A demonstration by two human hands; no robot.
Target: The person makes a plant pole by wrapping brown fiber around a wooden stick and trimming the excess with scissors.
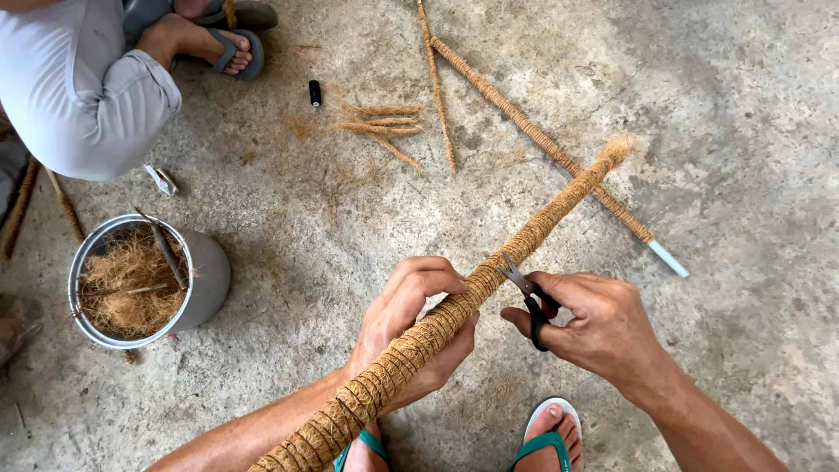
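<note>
A long pole wrapped in brown coir fibre and bound with thread [533, 236] runs diagonally from the bottom middle up to a frayed tip at the upper right. My left hand [411, 328] is wrapped around its lower part. My right hand [594, 328] holds small black-handled scissors [527, 293], whose blades touch the pole just above my left hand.
A metal bucket [205, 280] of loose coir fibre and sticks stands at left. A second wrapped pole with a white end [559, 157] and thin fibre sticks [384, 122] lie on the concrete floor. A black thread spool [315, 92] lies near a crouching person [87, 87] at top left.
</note>
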